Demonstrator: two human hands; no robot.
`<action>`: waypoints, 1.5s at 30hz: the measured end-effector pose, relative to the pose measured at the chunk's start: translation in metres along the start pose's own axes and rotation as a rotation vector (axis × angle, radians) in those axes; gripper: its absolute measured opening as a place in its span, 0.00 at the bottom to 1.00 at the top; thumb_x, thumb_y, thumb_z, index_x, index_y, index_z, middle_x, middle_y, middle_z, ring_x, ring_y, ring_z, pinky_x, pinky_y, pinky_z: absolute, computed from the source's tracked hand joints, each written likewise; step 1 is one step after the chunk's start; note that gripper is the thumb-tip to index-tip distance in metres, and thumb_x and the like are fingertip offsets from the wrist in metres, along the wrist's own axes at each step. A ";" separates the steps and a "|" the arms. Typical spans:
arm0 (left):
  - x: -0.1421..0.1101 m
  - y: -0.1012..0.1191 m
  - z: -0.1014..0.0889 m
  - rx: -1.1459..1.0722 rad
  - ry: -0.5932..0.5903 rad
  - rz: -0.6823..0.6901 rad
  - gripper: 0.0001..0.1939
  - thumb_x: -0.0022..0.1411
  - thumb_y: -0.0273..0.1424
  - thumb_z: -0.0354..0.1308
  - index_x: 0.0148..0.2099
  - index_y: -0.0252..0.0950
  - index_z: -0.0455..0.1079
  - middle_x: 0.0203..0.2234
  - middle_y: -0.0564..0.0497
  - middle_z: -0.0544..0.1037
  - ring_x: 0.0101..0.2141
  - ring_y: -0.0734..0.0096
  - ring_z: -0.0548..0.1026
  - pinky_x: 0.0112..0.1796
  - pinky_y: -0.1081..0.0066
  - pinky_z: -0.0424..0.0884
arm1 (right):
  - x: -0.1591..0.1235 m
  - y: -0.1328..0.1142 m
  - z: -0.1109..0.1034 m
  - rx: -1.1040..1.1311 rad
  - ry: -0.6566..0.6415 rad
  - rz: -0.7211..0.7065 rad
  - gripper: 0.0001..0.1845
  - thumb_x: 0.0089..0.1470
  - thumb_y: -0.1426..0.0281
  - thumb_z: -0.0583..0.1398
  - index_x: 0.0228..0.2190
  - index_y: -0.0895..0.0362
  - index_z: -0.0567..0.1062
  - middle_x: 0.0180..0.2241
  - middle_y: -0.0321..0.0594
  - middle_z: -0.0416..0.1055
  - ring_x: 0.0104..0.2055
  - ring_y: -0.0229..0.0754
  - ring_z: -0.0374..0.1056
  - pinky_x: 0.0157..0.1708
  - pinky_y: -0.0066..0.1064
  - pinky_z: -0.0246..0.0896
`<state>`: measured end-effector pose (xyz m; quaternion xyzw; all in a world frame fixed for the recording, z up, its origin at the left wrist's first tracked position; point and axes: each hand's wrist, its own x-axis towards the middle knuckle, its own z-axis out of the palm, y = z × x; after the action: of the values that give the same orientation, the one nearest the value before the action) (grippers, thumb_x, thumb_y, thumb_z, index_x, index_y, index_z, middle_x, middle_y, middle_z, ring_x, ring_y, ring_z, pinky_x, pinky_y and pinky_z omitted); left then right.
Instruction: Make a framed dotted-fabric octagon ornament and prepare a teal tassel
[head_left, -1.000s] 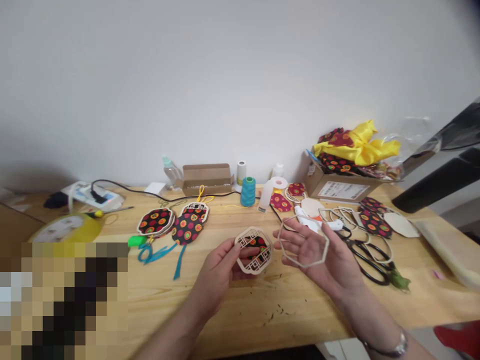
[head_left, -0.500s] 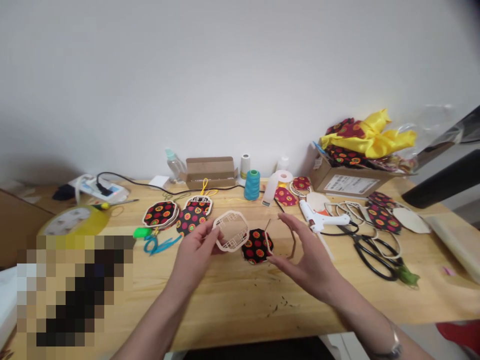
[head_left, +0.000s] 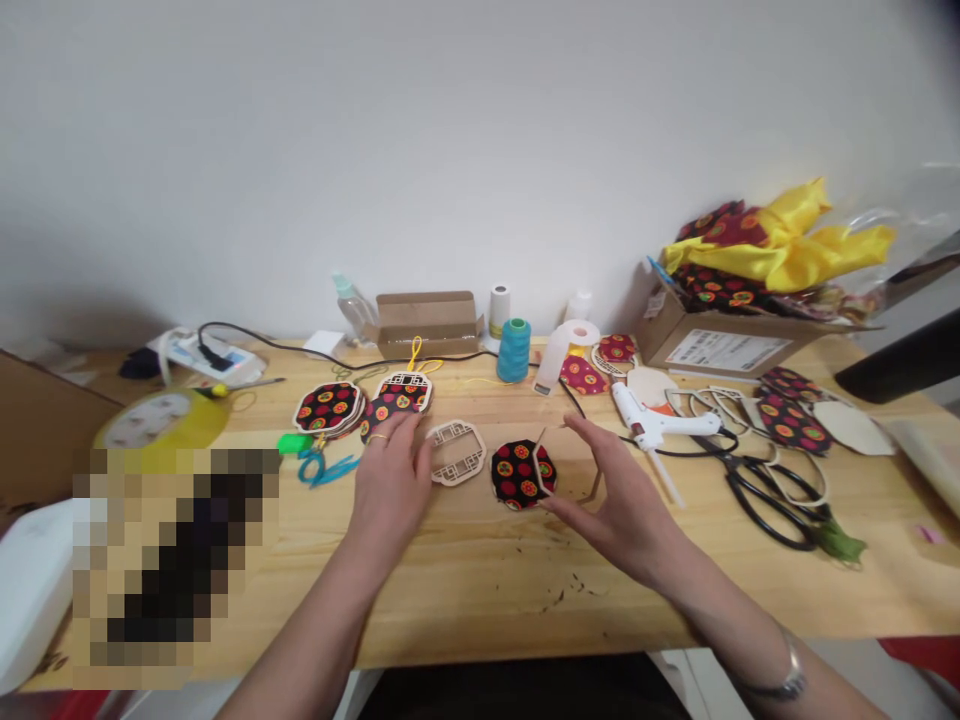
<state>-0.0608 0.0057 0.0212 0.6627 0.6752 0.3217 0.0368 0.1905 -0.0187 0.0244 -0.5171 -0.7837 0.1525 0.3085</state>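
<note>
My right hand (head_left: 619, 500) holds a thin wooden frame (head_left: 541, 468) with an open middle, gripped between thumb and fingers and tilted upright. Just left of it, partly behind the frame's edge, a black fabric-covered piece with red and orange flowers (head_left: 514, 475) lies on the table. A pale wooden lattice panel (head_left: 471, 435) rests flat beside the thumb of my left hand (head_left: 391, 480). That hand is palm down with its fingers stretched forward, over the near edge of a floral fabric piece (head_left: 379, 415); its fingertips are partly hidden.
A white glue gun (head_left: 652, 420) and black-handled scissors (head_left: 772, 505) lie to the right. Behind stand a teal thread spool (head_left: 514, 350) and a cardboard box of fabric (head_left: 720, 345). At left are stacked floral pieces (head_left: 328, 410), blue cord (head_left: 322, 468) and a power strip (head_left: 214, 358).
The lattice panel went from my left hand down onto the table, and that hand moved slightly forward and let go. My right hand still holds the thin frame. The view shifted slightly.
</note>
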 end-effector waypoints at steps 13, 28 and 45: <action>-0.001 0.066 0.002 -0.844 -0.591 -0.415 0.08 0.47 0.33 0.61 0.30 0.35 0.74 0.20 0.52 0.76 0.20 0.73 0.71 0.22 0.74 0.65 | 0.019 -0.013 -0.001 0.036 -0.189 -0.168 0.40 0.47 0.65 0.62 0.58 0.54 0.52 0.53 0.49 0.61 0.56 0.52 0.57 0.53 0.49 0.56; 0.000 0.040 0.024 -0.736 -0.563 -0.557 0.08 0.48 0.33 0.60 0.30 0.33 0.70 0.14 0.57 0.70 0.15 0.80 0.66 0.16 0.81 0.61 | 0.035 0.024 0.005 0.303 -0.143 0.403 0.11 0.51 0.65 0.58 0.28 0.57 0.78 0.24 0.37 0.74 0.26 0.37 0.67 0.27 0.28 0.61; -0.003 0.040 0.025 -0.580 -0.576 -0.410 0.10 0.54 0.36 0.57 0.34 0.35 0.72 0.16 0.56 0.72 0.17 0.78 0.68 0.18 0.79 0.62 | 0.031 0.028 0.013 0.514 -0.195 0.519 0.16 0.46 0.65 0.61 0.38 0.60 0.77 0.24 0.39 0.74 0.20 0.33 0.64 0.21 0.26 0.61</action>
<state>-0.0133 0.0095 0.0196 0.5402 0.6367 0.2863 0.4700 0.1933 0.0220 0.0091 -0.5870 -0.5885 0.4659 0.3032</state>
